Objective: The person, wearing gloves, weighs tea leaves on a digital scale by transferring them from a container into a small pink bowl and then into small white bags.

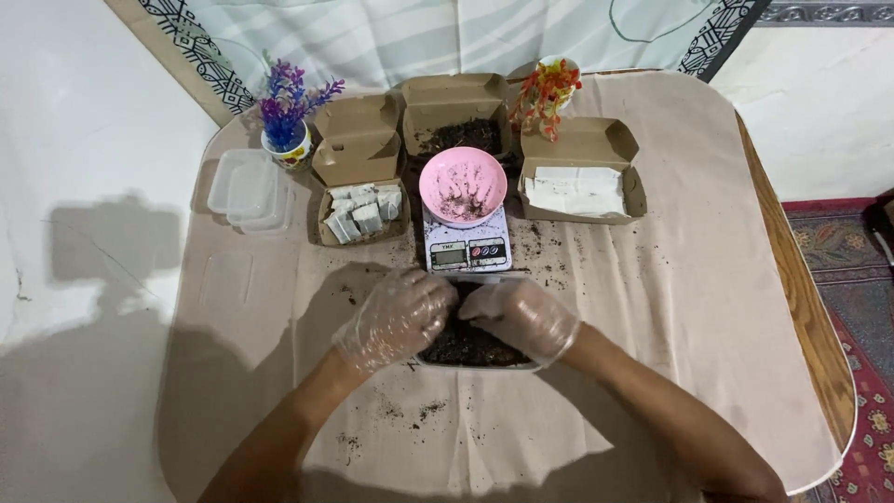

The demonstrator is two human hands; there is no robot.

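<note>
Both my hands wear clear plastic gloves and rest over a shallow clear tray [480, 365] full of dark soil [470, 345] near the table's front. My left hand [396, 317] curls over the tray's left end, fingers bent into the soil. My right hand [521, 317] presses on the soil at the right end. Whether either hand grips soil is hidden. Just behind the tray stands a white kitchen scale [466, 250] carrying a pink bowl [463, 183] smeared with soil crumbs.
Three open cardboard boxes stand behind the scale: one with small white packets [363, 214], one with soil [458, 135], one with white paper [579, 189]. Clear lids [248, 191] lie left. Two small pots of artificial flowers, purple [287, 112] and orange [548, 93], stand at the back. Soil crumbs dot the cloth [689, 279].
</note>
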